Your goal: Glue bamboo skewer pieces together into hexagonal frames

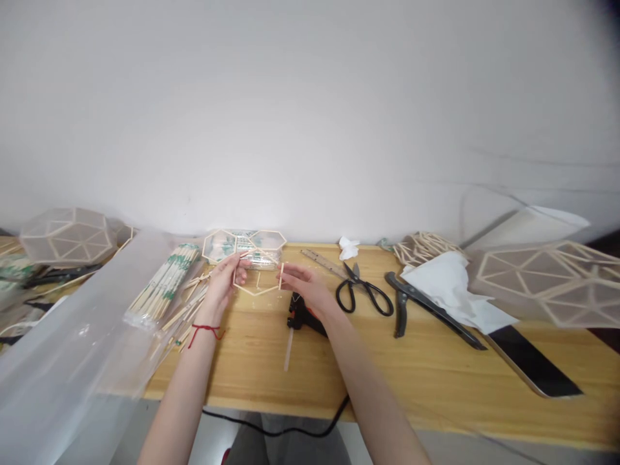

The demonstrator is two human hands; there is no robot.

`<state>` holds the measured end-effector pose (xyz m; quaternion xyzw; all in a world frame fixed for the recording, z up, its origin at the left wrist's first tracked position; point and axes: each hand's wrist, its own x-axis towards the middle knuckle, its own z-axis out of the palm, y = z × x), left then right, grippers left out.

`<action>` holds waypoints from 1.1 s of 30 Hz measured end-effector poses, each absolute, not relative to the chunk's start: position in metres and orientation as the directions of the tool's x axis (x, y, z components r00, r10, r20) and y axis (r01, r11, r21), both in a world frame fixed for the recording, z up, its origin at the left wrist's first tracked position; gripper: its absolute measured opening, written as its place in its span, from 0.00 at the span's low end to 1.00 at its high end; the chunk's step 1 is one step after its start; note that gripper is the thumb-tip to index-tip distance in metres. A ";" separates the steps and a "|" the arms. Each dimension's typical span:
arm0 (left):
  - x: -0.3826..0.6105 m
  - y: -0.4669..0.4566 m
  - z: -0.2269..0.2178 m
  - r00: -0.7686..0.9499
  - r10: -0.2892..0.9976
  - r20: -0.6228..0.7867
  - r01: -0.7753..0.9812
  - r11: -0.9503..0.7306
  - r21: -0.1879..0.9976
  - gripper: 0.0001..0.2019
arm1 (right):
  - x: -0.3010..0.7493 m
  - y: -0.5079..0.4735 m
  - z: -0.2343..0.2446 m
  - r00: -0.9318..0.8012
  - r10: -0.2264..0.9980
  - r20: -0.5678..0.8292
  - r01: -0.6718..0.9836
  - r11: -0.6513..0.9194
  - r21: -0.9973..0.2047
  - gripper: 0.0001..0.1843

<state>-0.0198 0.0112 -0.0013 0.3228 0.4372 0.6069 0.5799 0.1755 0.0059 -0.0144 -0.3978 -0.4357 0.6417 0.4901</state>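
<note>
A lattice of thin wooden sticks [281, 278], joined into hexagon-like cells, is held up above the table between both hands. My left hand [223, 282] pinches its left side, thumb and fingers closed on a stick. Against a short upright stick on the right side, my right hand [304, 289] has its fingertips closed. Below my right hand lies a black glue gun [303, 316], partly hidden by it, with a translucent glue stick [289, 349] poking out. Behind the lattice rests a clear plastic pack with green print [264, 259].
Left are a bundle of wooden sticks [167, 284], loose sticks [186, 313] and translucent sheeting [92, 361]. Right are a ruler [320, 259], black scissors [363, 290], a black-handled cutter [436, 310], white tissue [450, 287] and a covered stick frame [542, 281]. A cable [290, 431] hangs in front.
</note>
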 end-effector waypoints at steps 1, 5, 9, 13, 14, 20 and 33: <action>-0.019 0.011 -0.002 -0.120 0.986 -0.112 -0.413 0.053 0.909 0.12 | 0.175 0.006 -0.015 -0.203 0.975 -0.086 -0.281 -0.142 -0.949 0.20; -0.019 0.013 -0.005 -0.121 0.989 -0.091 -0.408 0.034 0.912 0.15 | 0.173 0.006 -0.016 -0.225 0.969 -0.102 -0.271 -0.163 -0.949 0.17; -0.020 0.014 -0.007 -0.110 0.991 -0.070 -0.403 0.020 0.915 0.18 | 0.172 0.003 -0.013 -0.257 0.960 -0.112 -0.306 -0.191 -0.933 0.18; -0.021 0.014 -0.006 -0.096 0.993 -0.063 -0.383 0.022 0.924 0.19 | 0.173 0.002 -0.010 -0.250 0.964 -0.095 -0.315 -0.174 -0.933 0.18; -0.021 0.014 -0.006 -0.094 0.994 -0.064 -0.382 0.024 0.924 0.19 | 0.173 0.002 -0.010 -0.251 0.964 -0.092 -0.310 -0.170 -0.935 0.18; -0.021 0.015 -0.009 -0.104 0.991 -0.080 -0.386 0.034 0.922 0.18 | 0.174 0.004 -0.012 -0.267 0.961 -0.067 -0.282 -0.144 -0.949 0.19; -0.022 0.013 -0.009 -0.099 0.989 -0.111 -0.353 0.070 0.933 0.23 | 0.176 0.003 -0.015 -0.298 0.954 -0.034 -0.243 -0.111 -0.964 0.20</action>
